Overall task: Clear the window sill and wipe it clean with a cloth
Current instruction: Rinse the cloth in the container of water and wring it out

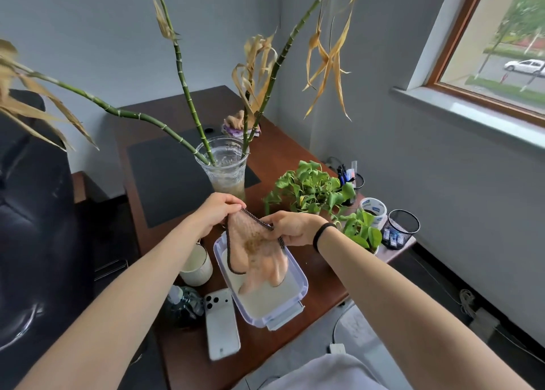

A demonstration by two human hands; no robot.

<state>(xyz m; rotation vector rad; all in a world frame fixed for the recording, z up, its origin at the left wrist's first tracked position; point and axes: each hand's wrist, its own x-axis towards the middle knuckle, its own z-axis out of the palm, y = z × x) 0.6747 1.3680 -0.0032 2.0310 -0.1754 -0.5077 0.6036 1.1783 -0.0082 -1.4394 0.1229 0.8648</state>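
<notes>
A peach cloth (259, 257) with a dark braided edge hangs over a clear plastic tub (298, 295) of cloudy water, its lower end dipping in. My left hand (219, 209) pinches the cloth's top corner. My right hand (290, 227) grips the edge further along. The pale grey window sill (472, 115) runs along the wall at the upper right, below a wood-framed window, and shows nothing on it in the part I see.
On the brown desk (283, 150) stand a glass vase of bamboo stalks (225, 168), two leafy pot plants (312, 189), a tape roll (373, 209), a mesh cup (402, 227), a white mug (196, 267), a phone (222, 327), a bottle (182, 304). A dark chair is at left.
</notes>
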